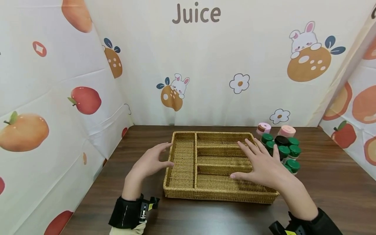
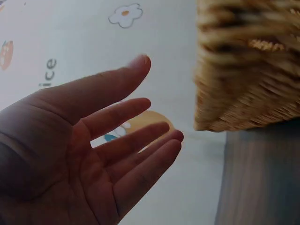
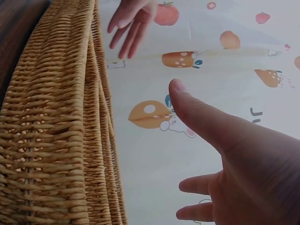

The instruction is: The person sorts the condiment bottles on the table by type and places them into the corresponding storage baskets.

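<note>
A woven wicker basket (image 1: 217, 194) with divided compartments sits on the table; one long section runs down its left side and three stacked sections fill the right. No contents show in the visible parts. Beside its left rim is my left hand (image 1: 151, 162), fingers spread; the left wrist view shows that hand (image 2: 117, 150) apart from the wicker corner (image 2: 243, 84). My right hand (image 1: 264, 164) hovers over the basket's right part with fingers spread, hiding some of the right rim. In the right wrist view this hand (image 3: 234, 154) holds nothing.
Close by the basket's right side stands a cluster of small jars with green caps (image 1: 294, 150), one black cap (image 1: 281, 140) and two pink-topped ones (image 1: 287, 131). The wooden table (image 1: 332, 182) meets printed cloth walls (image 1: 205, 65) at back and sides.
</note>
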`<state>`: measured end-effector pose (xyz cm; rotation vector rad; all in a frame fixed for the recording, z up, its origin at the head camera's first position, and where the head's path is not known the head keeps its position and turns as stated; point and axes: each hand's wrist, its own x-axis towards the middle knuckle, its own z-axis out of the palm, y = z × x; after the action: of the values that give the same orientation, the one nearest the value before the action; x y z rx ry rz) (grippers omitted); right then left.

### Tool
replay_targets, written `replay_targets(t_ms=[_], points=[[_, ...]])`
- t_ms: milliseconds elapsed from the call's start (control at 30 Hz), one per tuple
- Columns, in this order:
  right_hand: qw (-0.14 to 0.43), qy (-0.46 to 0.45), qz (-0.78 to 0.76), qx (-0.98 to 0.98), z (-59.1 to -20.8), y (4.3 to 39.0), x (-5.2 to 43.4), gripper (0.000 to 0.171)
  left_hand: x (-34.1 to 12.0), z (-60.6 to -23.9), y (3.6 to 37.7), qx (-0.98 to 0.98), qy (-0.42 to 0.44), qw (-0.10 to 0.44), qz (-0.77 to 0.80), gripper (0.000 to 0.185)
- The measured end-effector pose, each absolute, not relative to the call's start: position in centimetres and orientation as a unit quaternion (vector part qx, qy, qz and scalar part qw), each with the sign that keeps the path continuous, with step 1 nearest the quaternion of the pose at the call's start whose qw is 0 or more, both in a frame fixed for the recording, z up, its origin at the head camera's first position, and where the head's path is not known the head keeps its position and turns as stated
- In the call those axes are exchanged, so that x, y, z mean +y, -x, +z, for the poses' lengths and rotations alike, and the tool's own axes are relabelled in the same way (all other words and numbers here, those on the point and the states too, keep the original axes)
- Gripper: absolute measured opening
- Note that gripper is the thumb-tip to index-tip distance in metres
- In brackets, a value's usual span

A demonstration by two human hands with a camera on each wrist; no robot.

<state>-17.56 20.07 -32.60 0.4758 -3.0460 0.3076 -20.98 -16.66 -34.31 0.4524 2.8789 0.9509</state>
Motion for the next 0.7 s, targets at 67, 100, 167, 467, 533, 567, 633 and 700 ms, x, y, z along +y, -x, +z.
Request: replay_targets(t_ms=[67, 100, 167, 467, 533, 567, 633, 700], points=[[0.021, -0.154, 0.104, -0.982, -32.5, 17.5, 20.2, 0.111, -16.9, -34.6, 21.2, 0.933, -0.149, 0.048, 0.325, 0.069], [0.021, -0.155, 0.106, -0.982, -32.5, 17.5, 20.2, 0.110, -17.0, -34.8, 21.3, 0.929, -0.149, 0.053, 0.335, 0.066], [0.023, -0.157, 0.112, -0.981, -32.4, 17.5, 20.3, 0.108, -17.2, -35.3, 21.6, 0.923, -0.153, 0.059, 0.348, 0.061], [0.057, -0.166, 0.166, -0.970, -32.1, 17.3, 22.0, 0.067, -17.3, -37.0, 23.0, 0.912, -0.177, 0.063, 0.364, 0.045], [0.070, -0.159, 0.173, -0.970, -31.9, 17.4, 22.3, 0.057, -17.5, -37.2, 23.1, 0.911, -0.176, 0.062, 0.368, 0.044], [0.076, -0.156, 0.176, -0.969, -31.8, 17.4, 22.4, 0.054, -17.5, -37.4, 23.1, 0.908, -0.173, 0.067, 0.377, 0.044], [0.097, -0.154, 0.185, -0.966, -31.5, 17.4, 22.8, 0.049, -17.7, -37.6, 23.1, 0.896, -0.160, 0.082, 0.405, 0.047], [0.118, -0.153, 0.194, -0.962, -31.2, 17.3, 23.2, 0.045, -17.8, -37.9, 23.1, 0.885, -0.144, 0.100, 0.431, 0.051]])
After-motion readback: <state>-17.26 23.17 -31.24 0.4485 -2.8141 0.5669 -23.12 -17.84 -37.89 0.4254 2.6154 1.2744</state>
